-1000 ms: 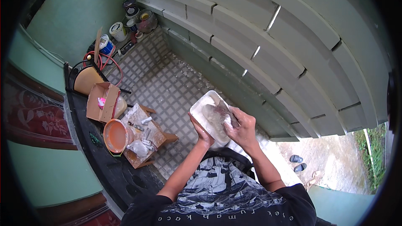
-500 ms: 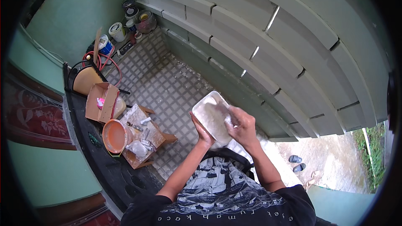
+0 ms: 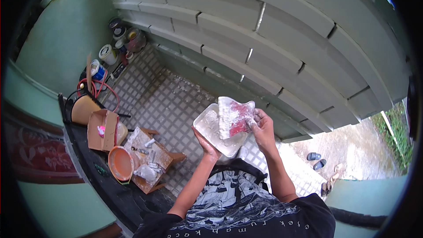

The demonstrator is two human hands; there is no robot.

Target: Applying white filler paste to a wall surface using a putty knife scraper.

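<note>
In front of my chest, my left hand (image 3: 206, 144) is wrapped round the lower left side of a white rectangular tub (image 3: 203, 124), with white paste smeared inside. My right hand (image 3: 263, 128) pinches a wide, flat red spreader (image 3: 240, 124) by its right edge. Thick white paste coats the spreader's left edge and spatters its red face. It is held up over the tub's right part and hides some of the inside; whether it touches the tub I cannot tell.
To the left, a paint-spattered wooden stool (image 3: 172, 157) bears small tools and a plastic bag. Near it are an orange bucket (image 3: 120, 164), a cardboard box (image 3: 96, 137) and a chair (image 3: 83, 110). Paint pails (image 3: 107, 54) line the far corner. A slatted wall (image 3: 246, 31) rises ahead; sandals (image 3: 319, 164) lie right.
My right hand has lifted the spreader out of the tub and turned it so its red face shows. The tub has shifted slightly left and down. The view has turned a little.
</note>
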